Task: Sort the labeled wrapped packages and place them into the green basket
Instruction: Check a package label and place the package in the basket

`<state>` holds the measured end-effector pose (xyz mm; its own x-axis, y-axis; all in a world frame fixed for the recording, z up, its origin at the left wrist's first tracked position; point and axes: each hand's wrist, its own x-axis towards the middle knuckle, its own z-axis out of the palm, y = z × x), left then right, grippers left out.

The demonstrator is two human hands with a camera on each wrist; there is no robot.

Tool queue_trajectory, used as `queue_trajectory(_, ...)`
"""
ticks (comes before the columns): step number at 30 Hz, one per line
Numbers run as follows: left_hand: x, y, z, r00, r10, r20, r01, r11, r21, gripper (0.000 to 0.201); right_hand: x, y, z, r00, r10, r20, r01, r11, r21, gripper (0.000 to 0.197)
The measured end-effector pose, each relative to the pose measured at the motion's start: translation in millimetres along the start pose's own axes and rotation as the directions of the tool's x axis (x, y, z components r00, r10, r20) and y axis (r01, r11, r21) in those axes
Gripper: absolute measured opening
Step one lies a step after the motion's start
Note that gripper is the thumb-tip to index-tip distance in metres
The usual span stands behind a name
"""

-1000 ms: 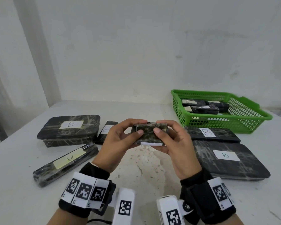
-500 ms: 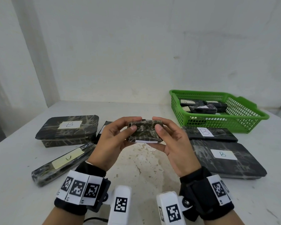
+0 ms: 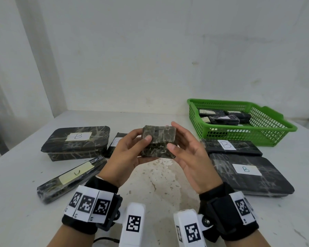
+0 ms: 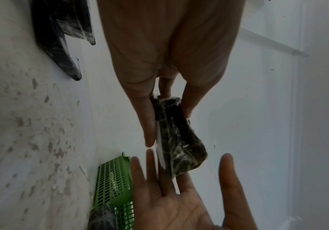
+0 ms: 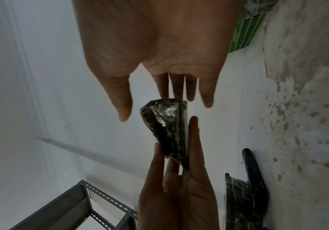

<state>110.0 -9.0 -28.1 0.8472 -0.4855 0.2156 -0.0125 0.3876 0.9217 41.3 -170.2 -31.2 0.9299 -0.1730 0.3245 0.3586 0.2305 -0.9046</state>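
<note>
Item: small package, dark wrap, held above the table between your two hands. Your left hand pinches it, thumb on the near face, fingers behind. Your right hand has its thumb tip at the package's front; its fingers lie straight along the far side. White label faces down. Basket, green, sits right of it, several packages inside.

left box label: B | right flat packages' labels: B, B
</note>
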Motion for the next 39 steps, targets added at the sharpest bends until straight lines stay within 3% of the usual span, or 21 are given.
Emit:
queue_trajectory(6, 1, 0, -5, 1.0, 0.03, 0.007, -0.03, 0.999, -0.018, 0.037, 0, -2, 1, 0.994, 0.106, 0.0, -0.105, 0.989, -0.101, 0.058)
queue_trajectory(10, -1, 1, -3, 0.999, 0.015, 0.053, -0.015, 1.0, 0.003, 0.044, 0, -1, 0, 0.996, 0.074, -0.049, -0.077, 0.994, -0.083, 0.052)
queue_trajectory(20, 0, 1, -1, 0.997, 0.077, -0.01, -0.077, 0.995, 0.059, 0.032, -1, -1, 2, 0.996, 0.088, -0.007, -0.089, 0.994, -0.066, 0.043)
queue_trajectory(24, -2, 1, 2, 0.999, 0.031, 0.005, -0.032, 0.997, 0.064, 0.046, -1, -3, 2, 0.997, 0.052, -0.062, -0.057, 0.995, -0.082, 0.028)
queue_trajectory(30, 0, 0, 0, 0.999, 0.044, -0.009, -0.043, 0.996, 0.082, 0.033, 0, -1, 2, 0.991, 0.118, -0.069, -0.122, 0.99, -0.068, 0.011)
queue_trajectory(34, -3, 2, 4, 1.0, 0.004, 0.029, -0.007, 0.995, 0.097, 0.034, -2, -3, 3, 0.989, 0.128, -0.075, -0.134, 0.988, -0.076, 0.032)
queue_trajectory(39, -3, 3, 6, 0.999, -0.028, 0.037, 0.023, 0.994, 0.11, 0.052, -4, -4, 4, 0.99, 0.09, -0.11, -0.104, 0.986, -0.128, 0.027)
